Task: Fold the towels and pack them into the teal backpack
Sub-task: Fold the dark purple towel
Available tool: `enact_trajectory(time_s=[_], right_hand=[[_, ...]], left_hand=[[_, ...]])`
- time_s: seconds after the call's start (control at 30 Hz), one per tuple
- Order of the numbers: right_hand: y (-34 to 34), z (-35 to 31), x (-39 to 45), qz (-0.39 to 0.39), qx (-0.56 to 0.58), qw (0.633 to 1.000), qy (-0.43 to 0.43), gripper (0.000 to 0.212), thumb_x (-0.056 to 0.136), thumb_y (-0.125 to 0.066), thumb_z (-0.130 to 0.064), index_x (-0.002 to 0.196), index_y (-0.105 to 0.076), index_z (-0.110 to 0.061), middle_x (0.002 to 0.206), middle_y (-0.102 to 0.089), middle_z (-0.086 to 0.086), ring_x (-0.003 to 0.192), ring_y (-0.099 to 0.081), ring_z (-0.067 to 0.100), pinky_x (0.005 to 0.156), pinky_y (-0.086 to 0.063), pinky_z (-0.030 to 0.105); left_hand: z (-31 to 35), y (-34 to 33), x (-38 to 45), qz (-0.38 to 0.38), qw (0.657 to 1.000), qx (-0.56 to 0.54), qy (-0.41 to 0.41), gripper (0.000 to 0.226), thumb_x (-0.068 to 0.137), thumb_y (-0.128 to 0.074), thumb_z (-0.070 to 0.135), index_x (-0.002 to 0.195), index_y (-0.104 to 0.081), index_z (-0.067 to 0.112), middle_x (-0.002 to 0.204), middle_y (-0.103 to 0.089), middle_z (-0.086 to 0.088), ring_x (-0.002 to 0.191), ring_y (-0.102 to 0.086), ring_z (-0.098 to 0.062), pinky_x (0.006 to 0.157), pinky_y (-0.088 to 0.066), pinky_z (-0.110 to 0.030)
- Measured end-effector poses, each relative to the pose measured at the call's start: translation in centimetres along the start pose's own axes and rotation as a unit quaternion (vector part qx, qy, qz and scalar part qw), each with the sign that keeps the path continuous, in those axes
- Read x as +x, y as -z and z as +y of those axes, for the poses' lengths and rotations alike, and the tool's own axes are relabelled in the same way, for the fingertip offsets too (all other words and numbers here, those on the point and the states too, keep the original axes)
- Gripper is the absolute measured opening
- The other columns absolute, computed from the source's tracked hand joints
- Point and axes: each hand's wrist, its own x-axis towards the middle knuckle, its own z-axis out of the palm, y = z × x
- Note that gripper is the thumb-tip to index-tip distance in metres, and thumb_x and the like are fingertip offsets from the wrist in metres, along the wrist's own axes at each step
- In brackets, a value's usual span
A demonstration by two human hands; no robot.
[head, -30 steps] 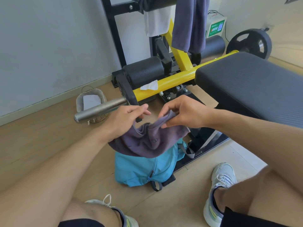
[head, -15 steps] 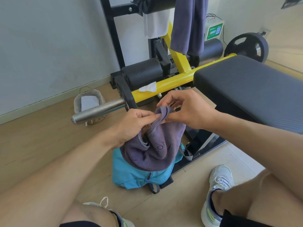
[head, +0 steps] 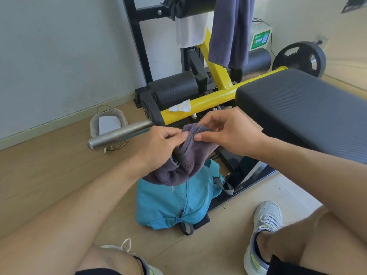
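Head view: soft purple-grey terry towel (head: 184, 161) bunched between both hands, held in the air just above the teal fabric backpack (head: 174, 205), which slumps on the wooden floor (head: 49, 165) near the person's feet. The left hand (head: 160, 145) is clamped on the towel's hemmed edge, thumb on top; the right hand (head: 228, 132) pinches the neighbouring corner between thumb and forefinger, so the two grips almost touch. The rest of the cloth sags in a loose pouch below.

By the look of it the towel is light, limp and not slippery; it will drape wherever it is unsupported, so the stitched hem and corners are the sensible places to hold. The backpack looks equally floppy and may need its mouth held open.

Far behind, a second long purple-grey towel (head: 230, 30) and a white cloth (head: 188, 30) hang from the yellow-and-black weight bench (head: 297, 104).
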Motion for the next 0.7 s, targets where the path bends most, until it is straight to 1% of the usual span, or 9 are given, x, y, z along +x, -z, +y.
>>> enact_trajectory(time_s=[0.13,0.23,0.27,0.33,0.37,0.43,0.5,0.63,0.7], right_hand=[[0.1,-0.1,-0.1,0.017,0.019,1.000,-0.001,0.019,0.080,-0.086,-0.026,0.091,-0.074,-0.016,0.083,-0.075,-0.005,0.077,-0.069,0.013,0.068,-0.055,0.019],[0.3,-0.2,-0.1,0.009,0.013,1.000,0.003,0.026,0.075,-0.089,-0.030,0.088,-0.072,-0.014,0.082,-0.074,-0.004,0.075,-0.068,0.011,0.068,-0.052,0.014],[0.3,-0.2,-0.1,0.000,0.019,1.000,0.000,0.030,0.073,-0.089,-0.034,0.090,-0.072,-0.015,0.084,-0.075,-0.004,0.077,-0.068,0.009,0.069,-0.052,0.013],[0.5,-0.2,-0.1,-0.010,0.050,0.998,-0.025,0.039,0.073,-0.081,-0.048,0.098,-0.072,-0.019,0.091,-0.075,-0.006,0.083,-0.069,0.005,0.073,-0.053,0.014],[0.6,-0.1,-0.1,-0.009,0.063,0.997,-0.042,0.041,0.076,-0.074,-0.053,0.102,-0.072,-0.021,0.094,-0.075,-0.008,0.086,-0.068,0.003,0.074,-0.053,0.014],[0.7,0.3,0.0,-0.017,0.059,0.996,-0.067,0.042,0.086,-0.060,-0.058,0.109,-0.072,-0.026,0.099,-0.074,-0.010,0.092,-0.067,0.003,0.078,-0.052,0.015],[0.7,0.7,0.0,-0.038,0.044,0.995,-0.083,0.043,0.090,-0.053,-0.060,0.109,-0.073,-0.026,0.102,-0.074,-0.008,0.096,-0.067,0.005,0.084,-0.052,0.023],[0.4,0.7,0.0,-0.065,0.023,0.992,-0.106,0.053,0.076,-0.058,-0.072,0.108,-0.069,-0.031,0.103,-0.071,-0.016,0.100,-0.064,-0.001,0.094,-0.052,0.027],[0.3,0.7,0.0,-0.093,-0.007,0.988,-0.122,0.051,0.074,-0.060,-0.074,0.099,-0.072,-0.031,0.099,-0.073,-0.013,0.097,-0.067,0.003,0.094,-0.056,0.034]], left_hand=[[0.2,0.1,-0.3,-0.050,0.998,-0.025,0.016,0.036,0.090,-0.070,0.051,0.081,-0.078,0.017,0.072,-0.074,0.004,0.068,-0.065,-0.009,0.078,-0.055,-0.047],[-0.5,0.1,-0.1,-0.033,0.999,0.010,-0.008,0.018,0.080,-0.084,0.039,0.093,-0.081,0.027,0.084,-0.079,0.000,0.079,-0.073,-0.018,0.085,-0.059,-0.044],[-0.7,0.0,0.1,-0.017,0.999,0.024,-0.015,0.015,0.080,-0.084,0.038,0.092,-0.081,0.030,0.082,-0.078,0.003,0.076,-0.071,-0.018,0.081,-0.059,-0.041],[-0.7,0.0,0.2,0.020,0.999,0.031,-0.035,0.006,0.083,-0.083,0.030,0.083,-0.078,0.034,0.072,-0.069,0.016,0.064,-0.059,-0.003,0.066,-0.048,-0.022],[-0.6,0.0,0.3,0.036,0.997,0.041,-0.051,0.015,0.084,-0.082,0.024,0.078,-0.075,0.036,0.067,-0.063,0.020,0.060,-0.054,0.001,0.062,-0.040,-0.013],[-0.8,0.1,0.6,0.057,0.994,0.064,-0.072,0.030,0.085,-0.081,0.019,0.072,-0.069,0.043,0.062,-0.057,0.023,0.056,-0.050,0.002,0.057,-0.034,-0.008],[-1.0,0.3,0.8,0.066,0.990,0.085,-0.090,0.026,0.084,-0.082,0.020,0.076,-0.072,0.042,0.067,-0.059,0.019,0.059,-0.052,0.000,0.058,-0.035,-0.009],[-1.7,0.3,1.1,0.080,0.979,0.145,-0.116,0.009,0.084,-0.081,0.029,0.091,-0.082,0.034,0.081,-0.067,0.011,0.071,-0.058,-0.010,0.066,-0.047,-0.030],[-1.6,0.3,1.1,0.079,0.969,0.186,-0.140,0.016,0.083,-0.075,0.036,0.097,-0.082,0.032,0.082,-0.067,0.014,0.072,-0.059,-0.008,0.065,-0.049,-0.034]])
